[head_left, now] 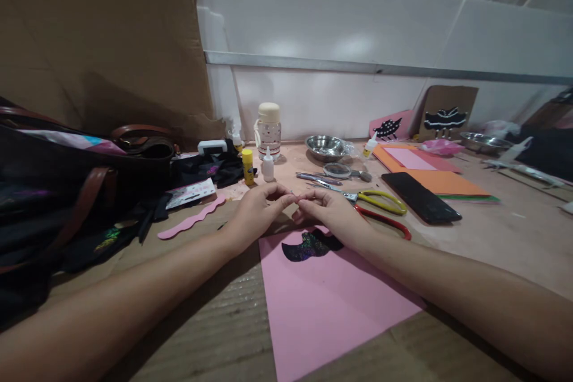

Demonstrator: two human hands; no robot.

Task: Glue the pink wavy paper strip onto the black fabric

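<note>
Two bare hands are meeting fingertip to fingertip at the far edge of a pink foam sheet (322, 304). The left hand (255, 215) and the right hand (331, 212) are both curling their fingers inward, pinching at something tiny between them; what it is stays too small to tell, so I cannot say whether either hand truly grips anything.

A black glittery cut-out shape (308, 246) is lying on the pink sheet at about six o'clock from the joined fingertips, just beside the right hand's heel and partly tucked under it. Its long axis is running from nine o'clock to three o'clock, across the person's view. The right hand is nearer to it; the left is sitting slightly apart at ten o'clock from it.

Yellow-handled scissors (380, 199) and red-handled scissors (385, 222) are lying at three o'clock from the right hand. A small white glue bottle (267, 166) is standing at twelve o'clock, near a yellow glue stick (248, 166).
</note>
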